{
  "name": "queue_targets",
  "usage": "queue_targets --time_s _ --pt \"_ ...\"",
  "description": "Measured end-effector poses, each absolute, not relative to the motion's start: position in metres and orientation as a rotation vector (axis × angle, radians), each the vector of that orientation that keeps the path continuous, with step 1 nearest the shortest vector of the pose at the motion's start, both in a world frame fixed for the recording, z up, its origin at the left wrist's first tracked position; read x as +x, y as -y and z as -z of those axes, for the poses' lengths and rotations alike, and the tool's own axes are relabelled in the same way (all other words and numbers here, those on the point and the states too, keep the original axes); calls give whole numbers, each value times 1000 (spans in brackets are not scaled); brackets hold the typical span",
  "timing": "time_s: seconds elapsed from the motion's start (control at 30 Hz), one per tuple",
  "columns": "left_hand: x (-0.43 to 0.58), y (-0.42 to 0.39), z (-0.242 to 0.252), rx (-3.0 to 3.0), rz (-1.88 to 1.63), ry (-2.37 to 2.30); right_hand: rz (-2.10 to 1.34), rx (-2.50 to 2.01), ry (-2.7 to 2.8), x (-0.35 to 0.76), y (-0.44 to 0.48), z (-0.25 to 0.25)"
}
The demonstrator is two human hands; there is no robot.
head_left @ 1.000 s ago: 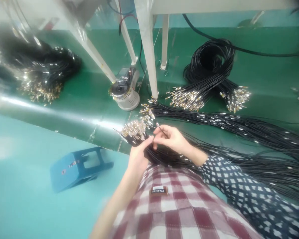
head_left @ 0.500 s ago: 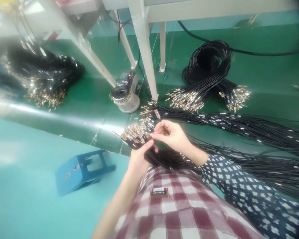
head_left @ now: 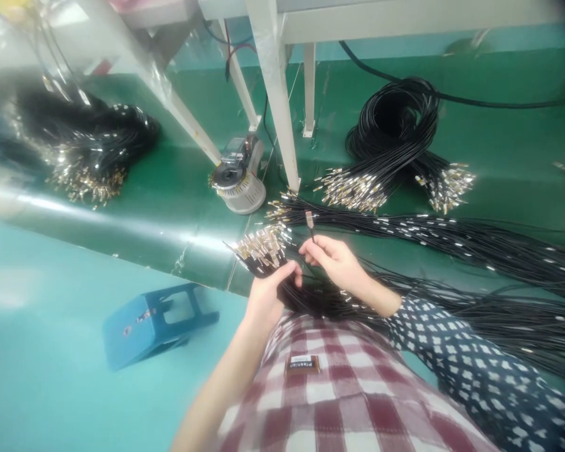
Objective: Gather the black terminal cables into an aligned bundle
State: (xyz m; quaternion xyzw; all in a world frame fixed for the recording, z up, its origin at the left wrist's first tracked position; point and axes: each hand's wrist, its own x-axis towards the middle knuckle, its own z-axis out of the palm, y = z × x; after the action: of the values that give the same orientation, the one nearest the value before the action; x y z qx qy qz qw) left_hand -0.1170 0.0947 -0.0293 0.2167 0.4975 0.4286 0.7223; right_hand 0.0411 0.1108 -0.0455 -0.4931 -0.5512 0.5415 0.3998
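Observation:
My left hand (head_left: 269, 290) is wrapped round a bundle of black cables (head_left: 260, 250), close to their many metal-tipped ends, which fan out beyond the thumb. Pinched between thumb and fingers of my right hand (head_left: 334, 260) is a single black cable (head_left: 309, 221), its flat connector end pointing up and away from me. The two hands are a short way apart. Behind them a second bundle of black cables (head_left: 405, 227) lies along the green surface, stretching off to the right. The lengths below my hands run right, partly under my right forearm.
A coiled cable bundle (head_left: 395, 119) lies at the back right, another cable pile (head_left: 94, 138) at the left. A round grey device (head_left: 239, 183) stands near the white table legs (head_left: 282, 113). On the floor at lower left is a blue stool (head_left: 136, 326).
My right hand has drawn slightly right, away from the left hand, with the single cable now held more upright. My left hand has shifted a little right with its bundle.

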Motion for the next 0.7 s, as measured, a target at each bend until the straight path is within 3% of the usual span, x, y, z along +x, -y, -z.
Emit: queue_targets --time_s 0.17,0.37,0.53,0.7 --pt "-117 -96 28 486 -974 -1067 -1215 -1498 1940 48 -97 48" --pt "-118 -97 29 532 -897 -1010 -1184 -1515 2170 46 -97 21" --pt "-121 -96 33 432 -924 -1056 -1622 -1211 1972 65 -91 33" --pt "-124 -95 33 430 -965 -1047 -1582 -1239 1577 62 -76 52"
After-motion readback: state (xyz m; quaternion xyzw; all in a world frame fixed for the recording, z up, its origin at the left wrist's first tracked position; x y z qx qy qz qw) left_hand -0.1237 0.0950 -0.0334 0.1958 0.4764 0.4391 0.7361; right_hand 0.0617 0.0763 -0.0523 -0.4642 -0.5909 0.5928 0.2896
